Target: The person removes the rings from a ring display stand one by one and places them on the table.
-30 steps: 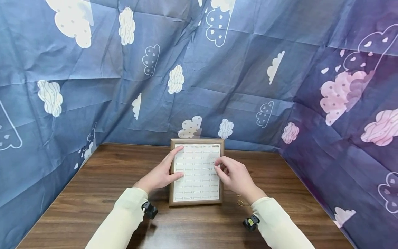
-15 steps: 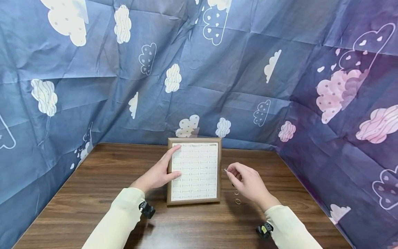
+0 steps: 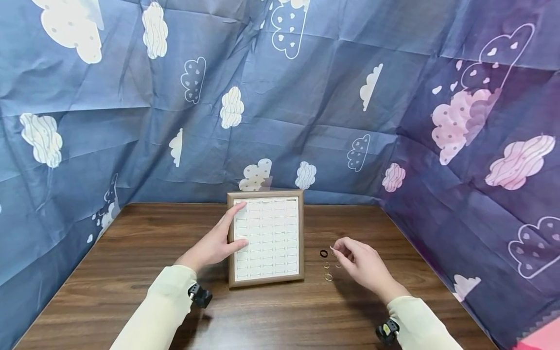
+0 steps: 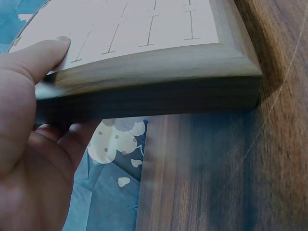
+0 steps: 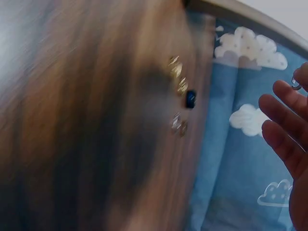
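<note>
My left hand (image 3: 212, 248) grips the left side of a wood-framed ring display board (image 3: 268, 243). In the left wrist view its thumb (image 4: 48, 53) lies on the white slotted face, with other fingers behind the frame. The board leans upright on the table. My right hand (image 3: 365, 265) is apart from the board, low on its right side, pinching a small silver ring (image 5: 296, 87) at the fingertips. Close to that hand lie a black ring (image 3: 323, 253) and several gold and silver rings (image 5: 182, 86), blurred in the right wrist view. A gold-toned piece (image 3: 291, 200) sits in the top right slot.
The brown wooden table (image 3: 271, 321) spreads around the board. Blue cloth with cloud prints (image 3: 192, 141) hangs behind and along both sides. A pink edge (image 3: 542, 335) shows at the lower right corner.
My right hand has drawn back from the board's face, moving right and down toward the loose rings with the ring in its fingertips. The left hand stays on the board's left side.
</note>
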The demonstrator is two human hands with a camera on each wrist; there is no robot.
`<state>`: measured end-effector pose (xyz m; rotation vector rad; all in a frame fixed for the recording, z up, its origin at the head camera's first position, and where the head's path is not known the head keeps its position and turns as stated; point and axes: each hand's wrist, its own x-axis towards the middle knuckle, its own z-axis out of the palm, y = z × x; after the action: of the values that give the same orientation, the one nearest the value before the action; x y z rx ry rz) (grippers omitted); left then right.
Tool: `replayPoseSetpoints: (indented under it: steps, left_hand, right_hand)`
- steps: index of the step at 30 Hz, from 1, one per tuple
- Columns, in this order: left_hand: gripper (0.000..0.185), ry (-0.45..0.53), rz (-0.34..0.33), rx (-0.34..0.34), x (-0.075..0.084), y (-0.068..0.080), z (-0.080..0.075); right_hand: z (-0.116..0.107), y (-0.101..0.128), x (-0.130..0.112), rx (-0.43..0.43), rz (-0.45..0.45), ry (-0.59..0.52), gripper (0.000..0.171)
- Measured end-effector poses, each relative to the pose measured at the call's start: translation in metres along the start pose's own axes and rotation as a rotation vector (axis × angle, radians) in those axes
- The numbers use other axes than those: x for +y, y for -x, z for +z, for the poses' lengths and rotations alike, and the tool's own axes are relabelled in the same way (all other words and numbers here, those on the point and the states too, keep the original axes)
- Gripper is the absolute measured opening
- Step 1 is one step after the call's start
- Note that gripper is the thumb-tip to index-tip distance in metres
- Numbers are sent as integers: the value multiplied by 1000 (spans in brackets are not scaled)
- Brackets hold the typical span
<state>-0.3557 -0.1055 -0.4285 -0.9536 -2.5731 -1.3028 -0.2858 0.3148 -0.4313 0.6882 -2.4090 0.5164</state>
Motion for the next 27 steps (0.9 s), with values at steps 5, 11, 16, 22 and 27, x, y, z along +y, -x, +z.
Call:
replayPoseSetpoints:
  steps: [5, 11, 16, 22, 27]
  left_hand:
    - [101, 3, -2, -6, 0, 1, -1]
    - [101, 20, -7, -10, 1, 2, -3]
    - [101, 25, -7, -13, 2, 1, -2]
    - [101, 31, -8, -17, 2, 1, -2]
    - [100, 20, 4, -11, 3, 0, -2]
  right_hand:
    - [-2, 15, 11, -23, 32, 21, 11]
    - [-4, 28, 18, -91, 74, 39, 15]
    - [-8, 34, 20, -164, 100, 49, 17]
    - [-7, 41, 25, -218, 101, 78, 19]
    - [-4, 44, 28, -258, 92, 85, 23]
